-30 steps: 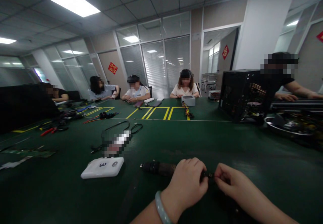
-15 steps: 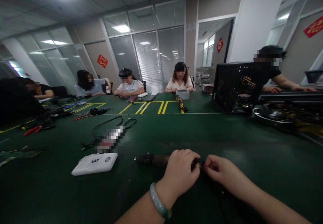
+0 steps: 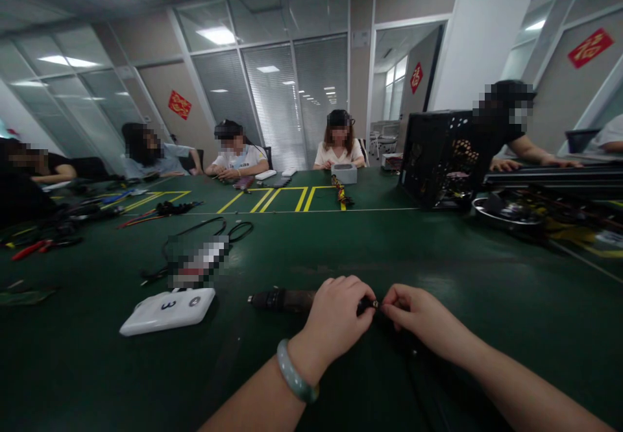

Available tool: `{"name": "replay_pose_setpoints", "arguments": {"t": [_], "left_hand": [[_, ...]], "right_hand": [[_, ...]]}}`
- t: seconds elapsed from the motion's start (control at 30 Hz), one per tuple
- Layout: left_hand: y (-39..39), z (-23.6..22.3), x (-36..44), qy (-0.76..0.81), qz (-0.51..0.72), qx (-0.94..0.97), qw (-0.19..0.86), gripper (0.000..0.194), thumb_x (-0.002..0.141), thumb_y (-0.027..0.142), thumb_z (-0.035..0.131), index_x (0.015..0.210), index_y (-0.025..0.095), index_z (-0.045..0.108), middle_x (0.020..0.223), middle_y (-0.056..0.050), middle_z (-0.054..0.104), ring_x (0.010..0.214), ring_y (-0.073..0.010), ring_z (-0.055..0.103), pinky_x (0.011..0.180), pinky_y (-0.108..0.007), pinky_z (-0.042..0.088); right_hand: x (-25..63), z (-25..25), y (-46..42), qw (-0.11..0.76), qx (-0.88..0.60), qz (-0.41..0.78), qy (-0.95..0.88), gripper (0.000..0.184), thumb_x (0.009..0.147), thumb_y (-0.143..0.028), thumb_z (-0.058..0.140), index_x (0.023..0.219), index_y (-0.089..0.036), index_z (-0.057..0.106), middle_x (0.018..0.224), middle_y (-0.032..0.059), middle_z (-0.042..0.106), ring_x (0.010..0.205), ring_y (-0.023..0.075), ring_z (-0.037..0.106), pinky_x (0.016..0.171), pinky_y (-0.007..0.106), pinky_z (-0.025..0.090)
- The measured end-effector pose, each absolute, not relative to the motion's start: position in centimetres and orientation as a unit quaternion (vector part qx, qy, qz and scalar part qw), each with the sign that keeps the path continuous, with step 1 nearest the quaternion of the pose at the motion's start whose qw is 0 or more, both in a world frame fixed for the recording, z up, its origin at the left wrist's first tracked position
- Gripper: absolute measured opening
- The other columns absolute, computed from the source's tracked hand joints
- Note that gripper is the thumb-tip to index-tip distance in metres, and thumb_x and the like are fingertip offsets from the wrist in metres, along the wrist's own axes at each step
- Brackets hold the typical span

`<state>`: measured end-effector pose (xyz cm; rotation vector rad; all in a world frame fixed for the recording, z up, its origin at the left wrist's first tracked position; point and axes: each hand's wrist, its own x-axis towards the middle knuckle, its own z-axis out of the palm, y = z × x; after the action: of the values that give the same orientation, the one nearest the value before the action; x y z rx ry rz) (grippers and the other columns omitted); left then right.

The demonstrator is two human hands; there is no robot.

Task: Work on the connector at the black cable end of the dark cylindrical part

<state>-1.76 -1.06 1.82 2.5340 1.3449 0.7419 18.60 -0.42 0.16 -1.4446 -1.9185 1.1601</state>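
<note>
A dark electric screwdriver [image 3: 285,300] lies sideways on the green table, its tip pointing left. My left hand [image 3: 338,309], with a pale green bangle on the wrist, is closed round its rear part. A small metallic end [image 3: 375,304] shows just past my left fingertips. Close to that end, my right hand [image 3: 421,315] is closed in a pinch; what sits between its fingertips is too small and dark to make out. Below the right hand a dark cable [image 3: 415,354] runs over the table, only faintly visible.
Left of the screwdriver are a white power bank [image 3: 170,311] marked 3 and a black cable [image 3: 241,229]. Red-handled pliers [image 3: 33,249] and wires lie far left. A black computer case [image 3: 428,159] and a metal bowl [image 3: 506,215] stand right. Several people sit across the table.
The whole scene has slid left and slightly up as my view turned. Both hands stay at the screwdriver's rear end, where the metallic tip now shows more clearly between them.
</note>
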Motion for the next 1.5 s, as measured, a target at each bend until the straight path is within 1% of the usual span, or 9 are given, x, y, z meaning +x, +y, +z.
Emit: {"name": "replay_pose_setpoints", "arguments": {"t": [0.27,0.4,0.6,0.77,0.9,1.07,1.3,1.4,1.5], "left_hand": [[-0.9,2.4,-2.2,0.438,0.226,0.865,0.097,0.013,0.084,0.03,0.068,0.095,0.024,0.062,0.096,0.003,0.063,0.092,-0.0172,0.057,0.081,-0.032,0.04],[-0.9,2.2,-2.1,0.429,0.236,0.867,0.091,0.012,0.087,0.029,0.065,0.098,0.027,0.063,0.096,0.004,0.063,0.091,-0.0169,0.057,0.08,-0.032,0.04],[-0.6,1.8,-2.2,0.422,0.228,0.875,0.071,0.012,0.087,0.035,0.066,0.097,0.029,0.065,0.096,0.004,0.063,0.09,-0.0172,0.057,0.077,-0.032,0.039],[-0.6,1.9,-2.1,0.429,0.231,0.871,0.067,0.008,0.089,0.034,0.063,0.092,0.026,0.064,0.092,0.003,0.063,0.088,-0.0172,0.057,0.078,-0.031,0.039],[-0.7,2.0,-2.0,0.439,0.233,0.865,0.073,0.008,0.089,0.032,0.061,0.09,0.025,0.064,0.091,0.002,0.063,0.087,-0.0175,0.057,0.077,-0.031,0.039],[-0.7,1.9,-2.0,0.448,0.233,0.859,0.081,0.007,0.088,0.032,0.063,0.091,0.025,0.065,0.092,0.002,0.063,0.088,-0.018,0.057,0.077,-0.032,0.039],[-0.8,2.1,-2.2,0.455,0.224,0.858,0.079,0.009,0.087,0.032,0.064,0.092,0.026,0.066,0.094,0.002,0.062,0.091,-0.0186,0.057,0.08,-0.033,0.04],[-0.7,2.2,-2.6,0.462,0.224,0.854,0.082,0.007,0.087,0.032,0.064,0.092,0.026,0.066,0.094,0.002,0.063,0.091,-0.0189,0.057,0.08,-0.034,0.04],[-0.5,2.2,-2.8,0.467,0.227,0.85,0.088,0.014,0.086,0.033,0.065,0.097,0.025,0.063,0.096,0.002,0.064,0.091,-0.0192,0.058,0.081,-0.034,0.041]], "right_hand": [[18.3,-0.1,-0.4,0.239,-0.517,0.428,-0.702,0.017,0.089,-0.034,0.055,0.085,-0.019,0.062,0.066,-0.0029,0.063,0.061,0.0131,0.058,0.056,0.022,0.04],[18.5,-0.4,-0.3,0.242,-0.511,0.427,-0.706,0.017,0.089,-0.034,0.055,0.085,-0.019,0.062,0.066,-0.0032,0.062,0.062,0.0133,0.059,0.057,0.022,0.041],[18.1,0.3,-0.6,0.225,-0.536,0.387,-0.716,0.019,0.09,-0.035,0.055,0.083,-0.021,0.066,0.068,-0.0025,0.066,0.064,0.0143,0.061,0.056,0.022,0.038],[17.5,0.1,-0.6,0.254,-0.556,0.359,-0.706,0.02,0.09,-0.034,0.054,0.081,-0.021,0.066,0.07,-0.0022,0.066,0.066,0.0143,0.061,0.057,0.022,0.039],[17.9,-0.3,-0.3,0.243,-0.548,0.39,-0.699,0.019,0.088,-0.038,0.057,0.085,-0.02,0.063,0.071,-0.0014,0.068,0.066,0.015,0.063,0.057,0.022,0.041],[18.2,-0.1,-0.3,0.222,-0.548,0.418,-0.689,0.024,0.088,-0.04,0.056,0.081,-0.019,0.064,0.068,-0.0003,0.067,0.065,0.015,0.061,0.057,0.022,0.04],[17.6,-0.1,-0.4,0.265,-0.565,0.434,-0.649,0.024,0.083,-0.041,0.059,0.08,-0.018,0.064,0.068,-0.0001,0.064,0.066,0.0161,0.06,0.057,0.023,0.041],[17.6,-0.2,-0.2,0.261,-0.566,0.436,-0.649,0.027,0.083,-0.044,0.059,0.078,-0.018,0.063,0.066,-0.0009,0.062,0.062,0.0156,0.058,0.055,0.023,0.04],[17.8,-0.3,0.0,0.251,-0.56,0.438,-0.657,0.028,0.083,-0.046,0.059,0.076,-0.019,0.061,0.063,-0.0019,0.06,0.06,0.0147,0.056,0.054,0.022,0.038]]}}
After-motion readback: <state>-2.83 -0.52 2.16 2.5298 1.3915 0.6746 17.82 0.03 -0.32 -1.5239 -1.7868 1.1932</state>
